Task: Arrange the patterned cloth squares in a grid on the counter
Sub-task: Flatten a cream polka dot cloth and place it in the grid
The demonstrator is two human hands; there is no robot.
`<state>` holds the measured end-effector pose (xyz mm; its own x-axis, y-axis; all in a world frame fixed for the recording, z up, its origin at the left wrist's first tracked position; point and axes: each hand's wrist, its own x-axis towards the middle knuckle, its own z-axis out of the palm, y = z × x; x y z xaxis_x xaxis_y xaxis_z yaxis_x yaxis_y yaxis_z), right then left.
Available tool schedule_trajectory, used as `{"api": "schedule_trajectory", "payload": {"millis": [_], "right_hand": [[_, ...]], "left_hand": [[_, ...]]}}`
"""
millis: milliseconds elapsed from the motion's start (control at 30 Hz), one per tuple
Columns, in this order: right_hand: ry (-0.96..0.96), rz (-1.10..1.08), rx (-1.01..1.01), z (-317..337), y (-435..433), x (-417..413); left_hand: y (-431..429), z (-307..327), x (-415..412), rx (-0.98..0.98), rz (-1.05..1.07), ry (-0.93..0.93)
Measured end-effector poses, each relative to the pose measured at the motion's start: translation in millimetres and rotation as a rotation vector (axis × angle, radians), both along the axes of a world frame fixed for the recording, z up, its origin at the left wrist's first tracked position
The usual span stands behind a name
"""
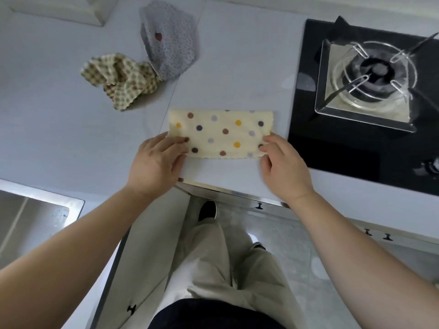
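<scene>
While both hands work its near edge, the polka-dot cloth [221, 132] lies on the counter [237, 55] just left of the hob [332, 150], showing as a wide rectangle, seemingly folded or not fully spread; left hand [154, 162] pinches the near left corner, right hand [283, 162] pinches the near right corner, fingers curled on the fabric; checked cloth [121, 79] crumpled farther back left, touching the rumpled grey patterned cloth [169, 43]. Step in hand, as I read it: laying out the first square; next move calls for drawing the near edge forward evenly, smoothing flat, letting go, then fetching the checked cloth.
</scene>
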<state>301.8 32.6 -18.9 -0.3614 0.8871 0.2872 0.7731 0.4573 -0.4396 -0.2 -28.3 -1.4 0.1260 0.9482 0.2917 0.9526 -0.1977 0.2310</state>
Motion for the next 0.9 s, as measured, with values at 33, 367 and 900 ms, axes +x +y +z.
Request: {"api": "schedule_trajectory", "payload": {"millis": [33,367,900], "right_hand": [[0.021,-0.001,0.033,0,2,0],[-0.284,0.081,-0.191,14,50,-83],[-0.659,-0.286,-0.309,22,45,-45]], "left_hand": [[0,1,0,0.059,0.031,0.067],[84,-12,83,-0.306,0.185,0.031],[56,-19,31,-0.279,0.343,0.199]]}}
